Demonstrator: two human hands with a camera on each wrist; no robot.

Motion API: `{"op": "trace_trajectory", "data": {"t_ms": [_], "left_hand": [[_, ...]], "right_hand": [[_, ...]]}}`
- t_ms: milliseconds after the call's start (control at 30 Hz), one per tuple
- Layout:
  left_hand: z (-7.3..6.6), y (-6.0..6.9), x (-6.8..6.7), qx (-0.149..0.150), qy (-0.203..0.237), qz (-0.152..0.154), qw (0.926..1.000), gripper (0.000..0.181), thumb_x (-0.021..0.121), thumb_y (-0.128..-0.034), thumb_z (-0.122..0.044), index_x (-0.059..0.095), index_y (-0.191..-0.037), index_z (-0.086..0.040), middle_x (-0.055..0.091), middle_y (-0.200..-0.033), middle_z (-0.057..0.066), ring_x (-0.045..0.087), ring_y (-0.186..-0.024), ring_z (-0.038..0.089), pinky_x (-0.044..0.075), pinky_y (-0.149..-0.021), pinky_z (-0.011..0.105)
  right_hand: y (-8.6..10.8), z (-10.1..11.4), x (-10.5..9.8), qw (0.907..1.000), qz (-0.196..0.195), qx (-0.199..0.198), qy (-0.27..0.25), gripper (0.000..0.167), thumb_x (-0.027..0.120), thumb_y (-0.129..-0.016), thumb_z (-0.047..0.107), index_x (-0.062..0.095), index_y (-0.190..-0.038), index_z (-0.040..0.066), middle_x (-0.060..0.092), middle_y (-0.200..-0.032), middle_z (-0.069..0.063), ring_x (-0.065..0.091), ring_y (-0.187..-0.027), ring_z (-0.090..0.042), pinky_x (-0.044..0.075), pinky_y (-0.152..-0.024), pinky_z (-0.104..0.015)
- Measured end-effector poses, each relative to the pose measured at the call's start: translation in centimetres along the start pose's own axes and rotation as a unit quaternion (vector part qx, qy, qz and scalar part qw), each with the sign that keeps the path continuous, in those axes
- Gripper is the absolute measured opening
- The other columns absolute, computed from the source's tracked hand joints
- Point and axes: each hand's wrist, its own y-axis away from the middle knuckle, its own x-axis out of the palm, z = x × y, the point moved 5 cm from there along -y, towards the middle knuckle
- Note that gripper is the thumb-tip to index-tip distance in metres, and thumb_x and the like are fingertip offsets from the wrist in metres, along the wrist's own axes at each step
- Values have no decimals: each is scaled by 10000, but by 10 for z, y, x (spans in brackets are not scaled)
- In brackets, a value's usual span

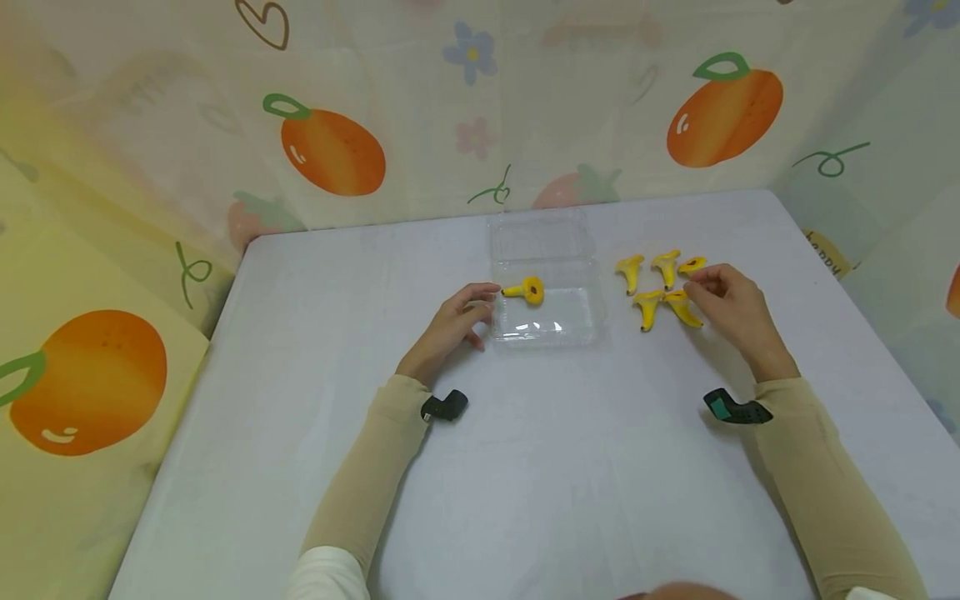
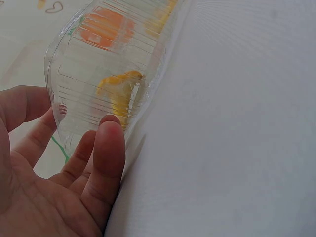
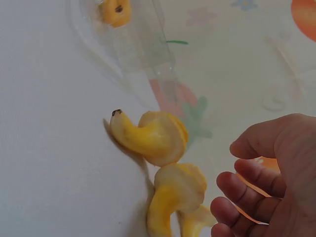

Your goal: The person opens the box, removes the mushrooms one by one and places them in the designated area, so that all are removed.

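A clear plastic clamshell box (image 1: pixel 551 333) lies with its lid raised at the back. Inside it, near the left wall, is a yellow trumpet-shaped mushroom (image 1: pixel 533 290) with a dark centre. My left hand (image 1: pixel 453 325) touches the box's left side with its fingertips. Several similar mushrooms lie to the right of the box, among them a curved one (image 3: pixel 148 137) and one beside it (image 3: pixel 180 187). Just over the right end of this group hovers my right hand (image 1: pixel 731 312), fingers loosely bent. In the right wrist view there is a gap between its thumb and fingers, with nothing in it.
A white cloth covers the table (image 1: pixel 525 483). Behind it hangs a curtain (image 1: pixel 420 100) printed with oranges and flowers, continuing along both sides. Dark devices sit on the left wrist (image 1: pixel 445 406) and the right wrist (image 1: pixel 738 408).
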Motion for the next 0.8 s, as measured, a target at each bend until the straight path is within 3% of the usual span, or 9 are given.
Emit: {"op": "trace_trajectory", "data": {"t_ms": [500,800], "left_hand": [[-2,1,1,33,27,-11,10000,399,550,-998,-189,568,-1394,-233,521,-1425,52,606,-1001,187,547,-555,244],[-1,1,1,42,103,11,9999,389,548,-1011,-184,568,-1397,-230,517,-1418,61,600,-996,185,545,-557,246]], "right_hand": [[-1,29,-4,9984,-7,-567,71,493,529,-1017,455,547,-1273,35,581,-1141,-113,512,-946,-204,438,-672,-154],[-3,45,-1,9966,153,-801,105,473,544,-1021,430,560,-1286,38,618,-1209,-154,525,-973,-209,440,-674,-146]]}}
